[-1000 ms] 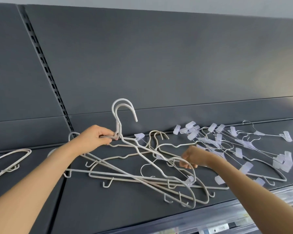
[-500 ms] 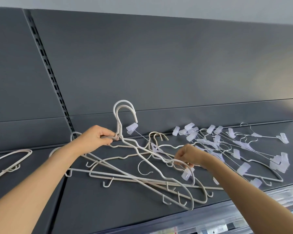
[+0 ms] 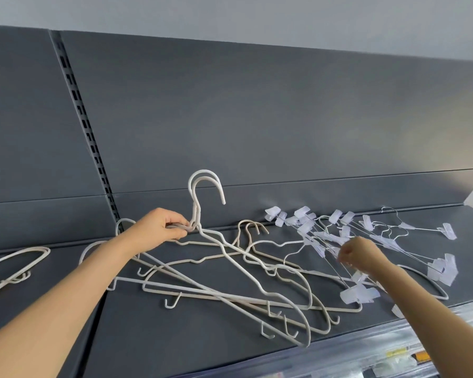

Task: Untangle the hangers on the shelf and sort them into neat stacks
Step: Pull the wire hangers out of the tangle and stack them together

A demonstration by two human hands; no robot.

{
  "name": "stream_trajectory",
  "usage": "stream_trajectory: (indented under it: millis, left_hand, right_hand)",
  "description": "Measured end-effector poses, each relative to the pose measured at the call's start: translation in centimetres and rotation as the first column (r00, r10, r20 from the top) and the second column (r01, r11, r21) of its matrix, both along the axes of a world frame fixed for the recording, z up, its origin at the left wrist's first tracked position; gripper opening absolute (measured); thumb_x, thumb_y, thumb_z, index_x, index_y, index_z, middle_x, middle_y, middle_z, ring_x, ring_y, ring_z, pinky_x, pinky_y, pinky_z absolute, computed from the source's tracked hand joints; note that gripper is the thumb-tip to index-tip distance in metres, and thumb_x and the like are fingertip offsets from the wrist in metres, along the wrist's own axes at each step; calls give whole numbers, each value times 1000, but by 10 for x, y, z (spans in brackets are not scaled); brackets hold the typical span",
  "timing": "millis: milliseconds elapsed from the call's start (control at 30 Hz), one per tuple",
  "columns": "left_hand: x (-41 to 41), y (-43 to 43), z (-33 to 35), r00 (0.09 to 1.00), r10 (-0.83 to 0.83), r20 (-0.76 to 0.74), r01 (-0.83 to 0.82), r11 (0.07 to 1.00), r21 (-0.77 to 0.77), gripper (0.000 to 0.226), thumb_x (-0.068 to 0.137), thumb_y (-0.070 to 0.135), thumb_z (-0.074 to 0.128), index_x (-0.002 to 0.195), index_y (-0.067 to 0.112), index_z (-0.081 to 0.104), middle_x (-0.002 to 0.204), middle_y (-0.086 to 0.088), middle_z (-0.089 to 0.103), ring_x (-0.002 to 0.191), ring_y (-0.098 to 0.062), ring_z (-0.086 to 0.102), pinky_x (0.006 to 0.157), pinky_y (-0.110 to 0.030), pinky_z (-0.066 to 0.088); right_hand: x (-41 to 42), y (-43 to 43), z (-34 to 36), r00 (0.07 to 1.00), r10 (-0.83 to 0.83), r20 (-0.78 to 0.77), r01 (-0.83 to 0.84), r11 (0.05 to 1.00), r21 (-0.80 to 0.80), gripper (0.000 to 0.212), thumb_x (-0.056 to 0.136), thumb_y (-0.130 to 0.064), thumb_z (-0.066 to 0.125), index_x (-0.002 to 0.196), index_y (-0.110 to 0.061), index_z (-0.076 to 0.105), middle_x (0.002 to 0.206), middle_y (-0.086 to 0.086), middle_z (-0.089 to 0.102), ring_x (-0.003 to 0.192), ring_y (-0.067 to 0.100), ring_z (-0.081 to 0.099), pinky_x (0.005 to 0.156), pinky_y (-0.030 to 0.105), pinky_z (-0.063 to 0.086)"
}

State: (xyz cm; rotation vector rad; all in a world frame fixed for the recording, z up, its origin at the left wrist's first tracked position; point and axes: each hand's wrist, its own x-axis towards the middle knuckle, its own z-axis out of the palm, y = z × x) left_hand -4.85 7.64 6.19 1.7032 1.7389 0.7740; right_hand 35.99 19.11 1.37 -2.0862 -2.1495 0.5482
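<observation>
My left hand (image 3: 159, 227) grips two white hangers (image 3: 257, 279) at their necks, just below the upright hooks, with their lower ends on the dark grey shelf (image 3: 175, 342). Under them lie several beige hangers (image 3: 246, 257), crossed over each other. To the right sits a tangle of wire clip hangers (image 3: 336, 236) with pale plastic clips. My right hand (image 3: 358, 253) hovers over that tangle with fingers curled, pinching a thin wire clip hanger; the grip itself is blurred.
Two more white hangers (image 3: 14, 266) lie apart on the shelf section at the far left. A slotted upright (image 3: 93, 143) divides the grey back panels. A clear price strip (image 3: 366, 347) runs along the shelf's front edge at the lower right.
My right hand has moved right, away from the white hangers and onto the clip hanger tangle, taking the clip hanger with it. My left hand keeps its grip in place.
</observation>
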Motion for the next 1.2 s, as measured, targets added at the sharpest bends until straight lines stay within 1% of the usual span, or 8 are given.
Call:
stream_trajectory:
  millis: [100, 233, 367, 433, 767, 900, 1033, 1200]
  left_hand:
    - [3, 1, 1, 1000, 15, 20, -15, 1000, 14, 34, 81, 11, 68, 65, 41, 71, 66, 11, 68, 69, -6, 58, 77, -26, 47]
    - [10, 0, 2, 999, 12, 51, -12, 1000, 14, 30, 82, 10, 66, 71, 38, 70, 66, 17, 69, 64, 6, 58, 76, -20, 46]
    - [14, -3, 9, 999, 21, 42, -22, 999, 41, 25, 84, 11, 64, 77, 34, 69, 85, 1, 73, 77, -5, 61, 80, -22, 45]
    - [15, -4, 14, 999, 36, 40, -38, 998, 54, 20, 85, 13, 63, 81, 31, 70, 91, -6, 72, 81, -10, 60, 82, -25, 46]
    - [10, -21, 41, 970, 239, -48, -222, 947, 231, 19, 85, 18, 60, 102, 21, 67, 91, 1, 67, 87, -16, 60, 74, -25, 43]
    - [-15, -52, 38, 909, 353, -223, -317, 931, 182, 28, 87, 38, 57, 112, 27, 61, 103, 3, 63, 100, -17, 56, 87, -36, 45]
    - [-34, -90, 33, 848, 417, -327, -386, 909, 158, 29, 86, 48, 53, 110, 34, 60, 89, 9, 59, 88, -14, 54, 66, -24, 39]
    - [-65, -137, 27, 872, 476, -114, -466, 879, 102, 18, 82, 39, 63, 98, 34, 65, 77, 8, 55, 73, -8, 50, 70, -26, 41]
  right_hand:
    - [-13, -12, 11, 1000, -15, 17, 13, 993, 115, 15, 81, -15, 59, 85, -5, 70, 89, 15, 71, 87, 33, 63, 76, 36, 51]
    - [-78, -65, 39, 938, 235, -256, -183, 960, 211, 26, 89, -27, 55, 89, -4, 68, 84, 13, 70, 85, 29, 63, 68, 31, 43]
    - [-130, -100, 39, 881, 425, -206, -422, 904, 60, 64, 81, -46, 60, 134, -15, 42, 126, 3, 58, 116, 19, 54, 93, 28, 41]
    - [-138, -99, 36, 885, 456, -99, -449, 890, 85, 57, 81, -40, 61, 132, -24, 42, 121, 1, 60, 115, 21, 54, 90, 30, 42]
    - [-143, -93, 56, 837, 498, -227, -386, 832, 398, 15, 90, -24, 52, 101, -25, 61, 54, -14, 53, 58, 7, 47, 53, 20, 33]
    - [-142, -84, 64, 806, 530, -264, -422, 827, 373, 11, 89, -25, 55, 93, -33, 62, 52, -13, 51, 55, 7, 44, 56, 24, 34]
    - [-156, -76, 70, 750, 597, -285, -511, 796, 324, 14, 88, -22, 57, 97, -30, 65, 64, -12, 57, 62, 9, 49, 68, 34, 44]
    - [-202, -80, 68, 695, 683, -225, -624, 728, 284, 24, 92, -27, 51, 114, -28, 61, 85, -7, 65, 84, 15, 58, 78, 31, 45]
